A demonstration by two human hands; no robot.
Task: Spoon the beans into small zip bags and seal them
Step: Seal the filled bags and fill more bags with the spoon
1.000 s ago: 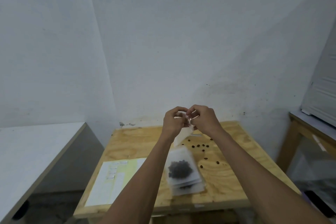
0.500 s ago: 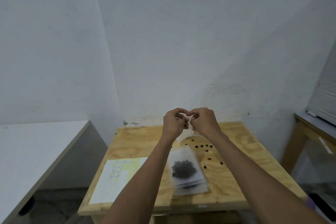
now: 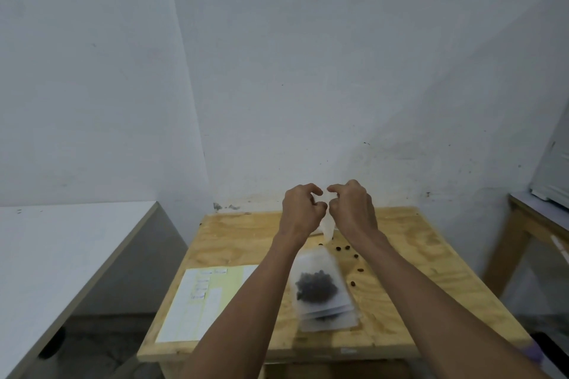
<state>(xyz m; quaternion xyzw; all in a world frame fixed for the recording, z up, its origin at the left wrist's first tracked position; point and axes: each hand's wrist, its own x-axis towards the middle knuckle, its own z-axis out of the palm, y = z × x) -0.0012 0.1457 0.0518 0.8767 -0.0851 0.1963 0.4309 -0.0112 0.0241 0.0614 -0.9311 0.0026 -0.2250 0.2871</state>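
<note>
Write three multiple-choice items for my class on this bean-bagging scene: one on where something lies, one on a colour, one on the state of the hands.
1. Where do the loose beans lie?
A. on the wooden table, right of the bag stack
B. on the white table
C. on the floor

2. What colour is the paper sheet?
A. red
B. yellow and white
C. black

3. What are the hands doing?
A. resting flat
B. holding a spoon
C. pinching a small clear bag

Answers: 1 A, beans dot the wooden table beside the bag stack. 2 B, pale yellow with white panels. 3 C, left hand and right hand pinch the small clear bag between them.
</note>
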